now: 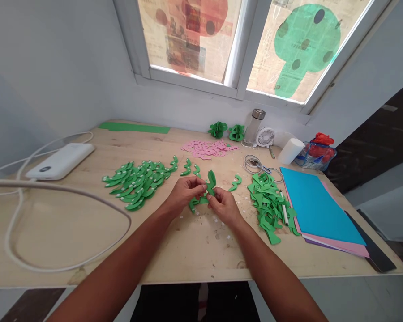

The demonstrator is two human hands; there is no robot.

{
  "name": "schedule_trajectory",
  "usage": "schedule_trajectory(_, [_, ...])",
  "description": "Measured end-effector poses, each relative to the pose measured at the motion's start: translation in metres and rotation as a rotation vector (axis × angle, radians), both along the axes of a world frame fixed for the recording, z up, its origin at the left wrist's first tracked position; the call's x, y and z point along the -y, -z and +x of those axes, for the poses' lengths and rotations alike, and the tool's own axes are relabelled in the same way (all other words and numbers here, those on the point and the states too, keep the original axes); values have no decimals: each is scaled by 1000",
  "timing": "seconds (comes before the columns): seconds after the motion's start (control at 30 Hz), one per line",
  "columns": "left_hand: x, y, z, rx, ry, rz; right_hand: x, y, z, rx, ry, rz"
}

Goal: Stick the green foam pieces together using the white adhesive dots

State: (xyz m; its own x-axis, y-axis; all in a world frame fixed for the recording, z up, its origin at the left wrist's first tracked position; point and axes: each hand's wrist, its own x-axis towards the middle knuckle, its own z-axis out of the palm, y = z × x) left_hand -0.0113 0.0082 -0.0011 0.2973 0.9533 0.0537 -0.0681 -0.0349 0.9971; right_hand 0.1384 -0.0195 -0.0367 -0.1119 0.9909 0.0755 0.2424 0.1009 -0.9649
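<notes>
Between my two hands is a folded green foam piece [211,180], held upright above the wooden table. My left hand [189,192] pinches its left side and my right hand [223,205] grips its lower right side. Beneath them other green pieces [194,205] lie on the table, partly hidden by my fingers. A large pile of curved green pieces with white patches [139,181] is to the left of my hands. Small wavy green pieces [186,167] lie just behind them, and another [235,182] sits to the right.
Green scraps with a white pen [285,209] and coloured sheets [319,205] lie right. Pink pieces [210,148], two green ornaments [218,129], a bottle [254,127] and a small fan [265,137] stand behind. A white power bank [61,162] and looping cable [11,228] are left.
</notes>
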Motion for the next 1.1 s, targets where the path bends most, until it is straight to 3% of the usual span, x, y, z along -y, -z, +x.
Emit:
schedule_trajectory(0.23, [-2,4,-2,27,29,-84,4,-4,-2,121,-10,64])
schedule_trajectory(0.53, [0,1,2,30,-19,-25,2,-2,-3,115,1,42])
schedule_trajectory(0.67, [0,-3,1,28,-15,15,0,-2,-2,27,4,11])
schedule_trajectory(0.77, [-3,-2,-4,-18,-85,49,-3,-3,0,-84,42,-11])
schedule_trajectory(0.93, [-9,12,-6,-314,-165,260,-9,-13,10,-293,280,35])
schedule_trajectory(1.1, [-4,16,7,-793,-76,535,-13,-27,25,-438,574,169])
